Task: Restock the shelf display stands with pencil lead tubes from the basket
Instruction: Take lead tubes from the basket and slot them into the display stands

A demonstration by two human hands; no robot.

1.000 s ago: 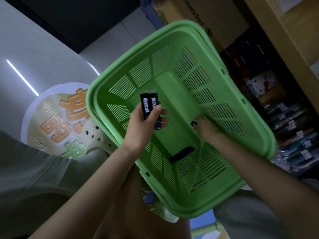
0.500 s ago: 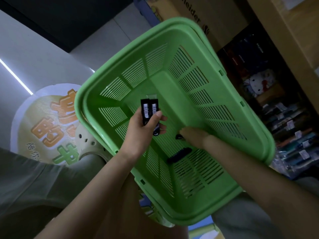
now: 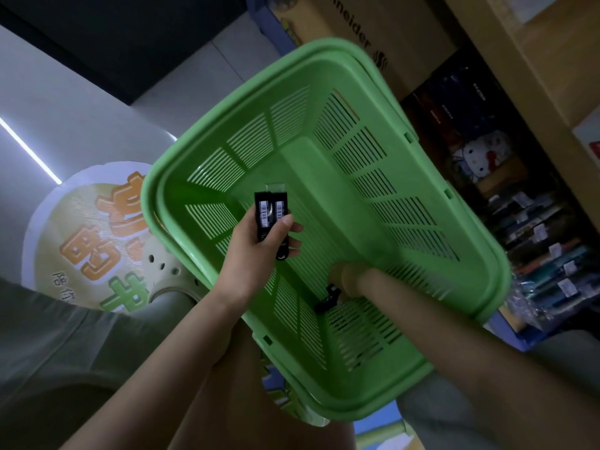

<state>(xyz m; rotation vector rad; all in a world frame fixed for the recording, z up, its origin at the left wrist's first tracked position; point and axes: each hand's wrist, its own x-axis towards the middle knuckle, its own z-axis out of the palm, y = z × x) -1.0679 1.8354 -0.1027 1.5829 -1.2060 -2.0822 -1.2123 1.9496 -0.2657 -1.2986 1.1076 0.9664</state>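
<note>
Since a second ago the right hand (image 3: pixel 348 280) is moving down to the near end of the green slotted plastic basket (image 3: pixel 246 138), reaching at a loose black pencil lead tube (image 3: pixel 323 305) on its floor. Its fingers are hidden, so can't tell if it's gripping. The left hand (image 3: pixel 259 251) is pinching a small stack of black barcode-labelled lead tubes (image 3: pixel 271 211) above the basket. Looks like collecting is nearly done, and the stocking of the dark stationery shelf (image 3: pixel 535 228) is still waiting.
</note>
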